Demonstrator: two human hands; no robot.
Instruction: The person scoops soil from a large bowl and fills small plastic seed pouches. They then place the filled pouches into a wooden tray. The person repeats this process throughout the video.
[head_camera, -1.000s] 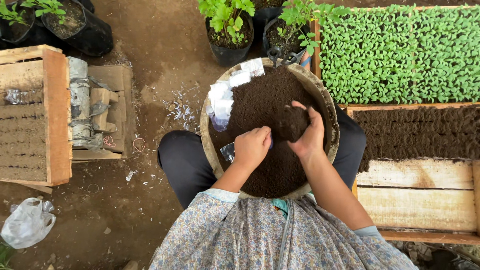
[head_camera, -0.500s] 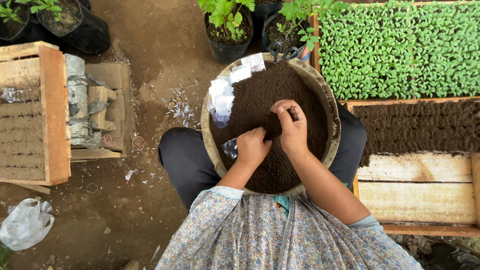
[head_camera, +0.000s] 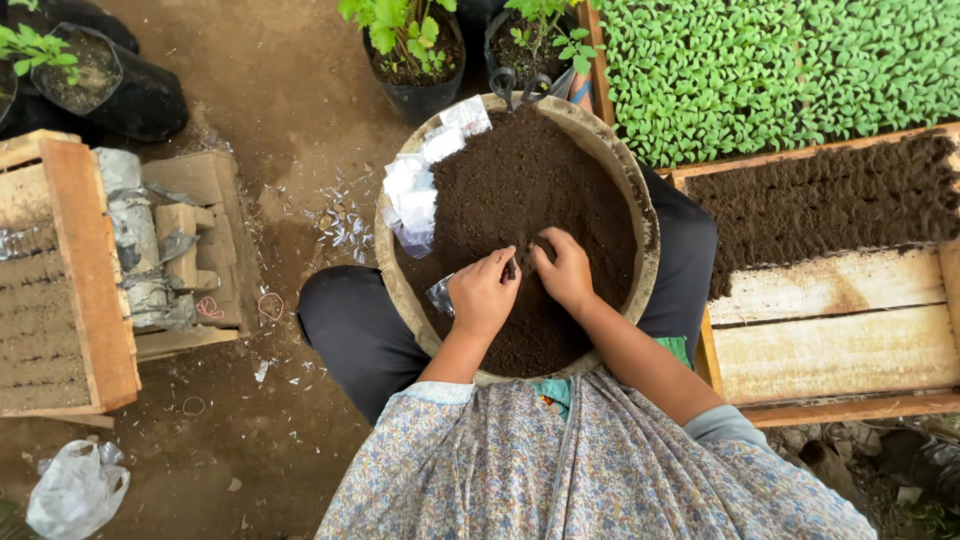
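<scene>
The person sits with a round basin of dark soil resting between the knees. The left hand and the right hand meet over the near part of the soil, fingers curled together around a small dark item held between them; its kind cannot be told. A scrap of clear plastic lies just left of the left hand. Small white bags are stacked against the basin's left rim, seemingly unfilled. On the right, a wooden tray of seedlings stands far, and a tray of bare furrowed soil lies nearer. Judged from this, most of the soil remains unprocessed.
</scene>
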